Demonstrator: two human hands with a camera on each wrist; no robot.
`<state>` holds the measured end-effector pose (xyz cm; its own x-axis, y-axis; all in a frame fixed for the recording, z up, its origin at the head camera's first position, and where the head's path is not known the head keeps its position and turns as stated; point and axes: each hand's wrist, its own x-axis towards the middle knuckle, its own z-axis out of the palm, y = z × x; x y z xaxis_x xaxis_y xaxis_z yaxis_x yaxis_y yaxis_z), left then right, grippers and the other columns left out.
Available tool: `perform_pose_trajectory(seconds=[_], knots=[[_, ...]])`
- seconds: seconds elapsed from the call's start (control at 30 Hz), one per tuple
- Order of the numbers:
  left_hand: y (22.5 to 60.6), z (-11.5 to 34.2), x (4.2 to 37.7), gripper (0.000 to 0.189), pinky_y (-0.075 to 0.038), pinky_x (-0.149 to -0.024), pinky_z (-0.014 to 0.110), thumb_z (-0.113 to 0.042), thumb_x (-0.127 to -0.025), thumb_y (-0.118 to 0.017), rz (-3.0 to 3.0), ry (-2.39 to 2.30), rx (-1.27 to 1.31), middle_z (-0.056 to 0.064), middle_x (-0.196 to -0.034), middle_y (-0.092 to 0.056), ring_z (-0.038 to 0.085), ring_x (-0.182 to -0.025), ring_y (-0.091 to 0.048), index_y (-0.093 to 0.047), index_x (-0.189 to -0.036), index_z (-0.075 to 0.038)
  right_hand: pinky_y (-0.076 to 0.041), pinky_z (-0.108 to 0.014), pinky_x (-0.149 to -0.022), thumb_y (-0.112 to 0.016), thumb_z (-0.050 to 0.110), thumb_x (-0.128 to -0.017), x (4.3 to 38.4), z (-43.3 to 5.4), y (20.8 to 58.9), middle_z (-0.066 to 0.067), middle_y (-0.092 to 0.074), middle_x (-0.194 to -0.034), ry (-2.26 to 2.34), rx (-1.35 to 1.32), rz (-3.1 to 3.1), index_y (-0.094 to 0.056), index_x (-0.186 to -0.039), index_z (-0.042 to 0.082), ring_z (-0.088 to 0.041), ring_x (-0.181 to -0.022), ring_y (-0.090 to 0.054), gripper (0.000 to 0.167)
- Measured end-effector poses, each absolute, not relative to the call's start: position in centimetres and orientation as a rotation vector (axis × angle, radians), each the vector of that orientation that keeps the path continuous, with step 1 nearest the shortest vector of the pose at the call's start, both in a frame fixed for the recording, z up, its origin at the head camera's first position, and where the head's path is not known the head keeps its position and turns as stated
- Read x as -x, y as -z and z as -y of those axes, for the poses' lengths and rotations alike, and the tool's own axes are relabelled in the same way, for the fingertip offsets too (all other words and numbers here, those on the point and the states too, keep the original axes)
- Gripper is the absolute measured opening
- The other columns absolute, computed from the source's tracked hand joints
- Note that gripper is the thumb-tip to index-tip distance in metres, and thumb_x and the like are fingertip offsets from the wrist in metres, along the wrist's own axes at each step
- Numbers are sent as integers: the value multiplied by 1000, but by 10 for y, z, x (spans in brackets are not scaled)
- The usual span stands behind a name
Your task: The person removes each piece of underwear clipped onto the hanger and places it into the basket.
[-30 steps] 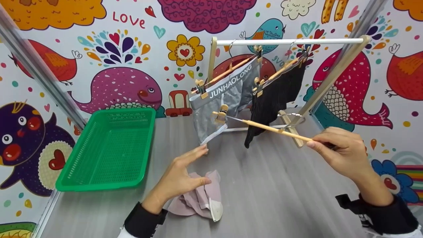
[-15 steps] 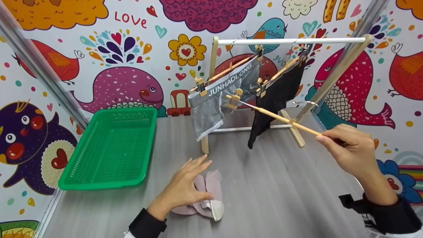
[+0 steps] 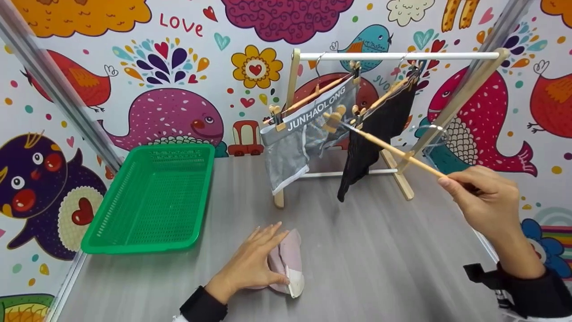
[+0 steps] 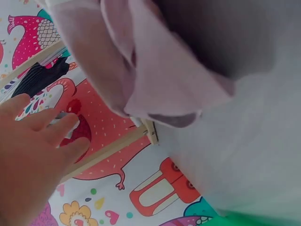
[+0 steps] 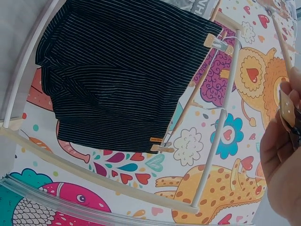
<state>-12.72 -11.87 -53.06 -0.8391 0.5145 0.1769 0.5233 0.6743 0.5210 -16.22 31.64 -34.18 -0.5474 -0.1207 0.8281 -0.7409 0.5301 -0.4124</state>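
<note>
Hanger [image 3: 387, 144] lifted higher, pinched in the right grip [image 3: 489, 201] — left grip [image 3: 250, 260] spread, perhaps touching the pink cloth [image 3: 291, 252].

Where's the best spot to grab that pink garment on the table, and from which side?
I'd pinch the pink garment mid-length from the left: it lies loosely folded, and the left hand is there, thumb near the white end.
</note>
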Motion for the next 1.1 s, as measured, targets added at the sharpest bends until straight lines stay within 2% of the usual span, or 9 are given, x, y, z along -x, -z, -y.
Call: perform_pose_trajectory(seconds=[0.23, 0.37, 0.67, 0.9, 1.1], knots=[[546, 117, 125, 108, -24, -124, 56, -54, -67, -94, 2905, 815, 907, 15, -165, -39, 38, -150, -39, -51, -156, -11, -40, -6, -60, -81, -10, -85, 162, -324, 338, 22, -63, -80, -948, -505, 2029, -76, -87, -14, 3, -66, -48, 7], [552, 114, 125, 108, -24, -124, 55, -55, -65, -95, 2917, 760, 919, 17, -163, -42, 40, -149, -40, -53, -155, -11, -41, -5, -63, -78, -19, -82, 161, -326, 333, 31, -59, -84, -902, -452, 2059, -76, -90, -15, 5, -67, -46, 9], [564, 114, 124, 107, -27, -122, 58, -55, -63, -95, 2923, 706, 930, 17, -160, -47, 37, -146, -45, -56, -151, -9, -42, -6, -62, -77, -20, -83, 167, -339, 331, 31, -58, -81, -887, -415, 2084, -77, -93, -15, 6, -63, -47, 11], [570, 115, 124, 110, -31, -120, 58, -58, -60, -95, 2936, 681, 935, 18, -158, -48, 38, -144, -47, -56, -152, -10, -43, -5, -68, -74, -17, -87, 170, -347, 333, 35, -58, -83, -903, -295, 2083, -76, -99, -15, 5, -70, -49, 12], [577, 114, 123, 114, -37, -117, 58, -56, -56, -97, 2942, 651, 961, 19, -159, -47, 40, -142, -48, -54, -153, -12, -43, -5, -68, -77, -11, -89, 175, -355, 339, 36, -59, -82, -886, -207, 2120, -78, -102, -11, 4, -68, -50, 13]])
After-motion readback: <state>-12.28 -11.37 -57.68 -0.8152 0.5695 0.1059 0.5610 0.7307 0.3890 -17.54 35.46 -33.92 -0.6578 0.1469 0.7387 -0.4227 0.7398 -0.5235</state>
